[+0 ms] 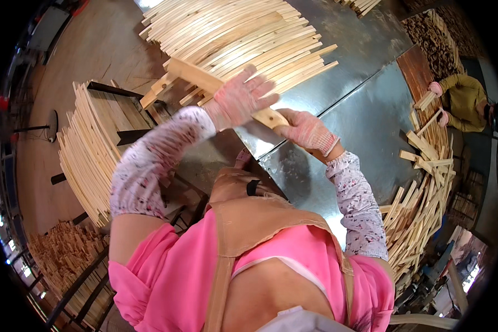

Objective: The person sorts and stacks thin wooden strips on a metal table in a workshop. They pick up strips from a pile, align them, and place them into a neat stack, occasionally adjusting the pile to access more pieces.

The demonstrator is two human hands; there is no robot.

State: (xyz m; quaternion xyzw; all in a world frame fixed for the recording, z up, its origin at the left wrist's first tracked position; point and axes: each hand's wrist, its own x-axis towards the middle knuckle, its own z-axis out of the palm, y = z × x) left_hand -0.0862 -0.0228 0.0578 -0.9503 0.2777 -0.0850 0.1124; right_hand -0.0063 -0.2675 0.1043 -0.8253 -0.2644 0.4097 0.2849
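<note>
A pale wooden strip (192, 74) slants across in front of me, its far end over the stacked wood and its near end by my right hand. My right hand (310, 131), in a pinkish work glove, is closed around that near end. My left hand (241, 99), gloved alike, lies across the middle of the strip with its fingers stretched out and spread; its palm seems to touch the wood. Just beyond both hands, a broad layer of wooden strips (227, 33) rests side by side on the metal table (359, 105).
Left of me, a rack (133, 136) holds more long strips (86, 160). A loose heap of wood pieces (420, 221) runs along the table's right side. There, a co-worker (463, 102) in an olive top handles pieces. Bundled short wood (66, 249) stands at the lower left.
</note>
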